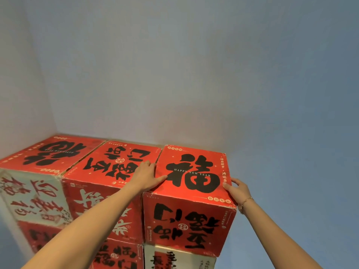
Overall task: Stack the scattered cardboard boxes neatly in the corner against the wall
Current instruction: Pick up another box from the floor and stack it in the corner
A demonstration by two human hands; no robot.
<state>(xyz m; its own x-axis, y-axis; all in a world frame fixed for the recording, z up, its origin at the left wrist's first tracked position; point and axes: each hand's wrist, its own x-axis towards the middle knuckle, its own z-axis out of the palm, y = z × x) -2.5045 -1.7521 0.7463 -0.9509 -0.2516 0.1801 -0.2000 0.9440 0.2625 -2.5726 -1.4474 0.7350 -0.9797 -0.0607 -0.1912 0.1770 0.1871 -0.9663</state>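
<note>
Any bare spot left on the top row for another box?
The corner box and middle box have bare tops. The right box is crowded: left hand and right hand on it. Seams look tight.

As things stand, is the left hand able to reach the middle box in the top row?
Probably yes: the left hand already rests across the seam between the middle box and the right box, nothing between.

I see red boxes (191,172) printed with bold black characters, one white-sided box (33,199) with red script, a gold bracelet (245,203), and pale grey-blue walls (194,74).
</note>
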